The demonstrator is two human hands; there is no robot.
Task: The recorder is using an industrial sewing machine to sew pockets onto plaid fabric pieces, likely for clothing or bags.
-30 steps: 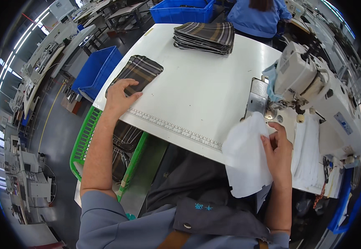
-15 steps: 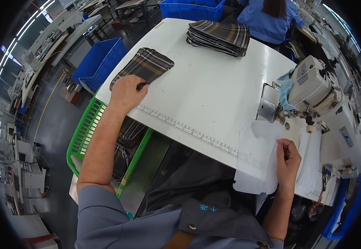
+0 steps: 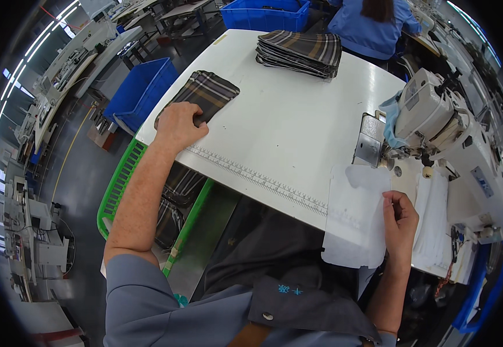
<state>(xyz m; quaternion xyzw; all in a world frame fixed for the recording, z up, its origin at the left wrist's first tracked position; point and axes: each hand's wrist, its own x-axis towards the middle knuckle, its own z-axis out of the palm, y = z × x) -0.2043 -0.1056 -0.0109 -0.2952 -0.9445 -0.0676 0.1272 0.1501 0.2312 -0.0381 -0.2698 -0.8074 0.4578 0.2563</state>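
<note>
I monitor both hands through the head view. The right hand [image 3: 400, 222] pinches the right edge of a translucent white sheet [image 3: 352, 234] between thumb and forefinger. The sheet lies over the front right part of the white table [image 3: 280, 124], its lower end hanging past the front edge, above the lap. The left hand [image 3: 180, 128] rests on the near end of a plaid panel [image 3: 212, 91] beside the table's left edge. Its thumb stands apart from its curled fingers; I cannot tell whether they grip the fabric or only press on it.

I note these hazards:

1. Slip. The sheet is held at one side only, with part of it unsupported. If the pinch loosens, I judge that it could slide into the lap.
2. Fold or snag. The sheet's upper end lies close to the sewing machine [image 3: 428, 113]. A push from the right hand could buckle it or catch it there.
3. Mis-pick. I cannot count the plaid layers under the left fingers; a pull could bring several or skew them.
4. Drop. A leftward drag could carry the panel over the edge, toward the green basket [image 3: 117, 184].
</note>
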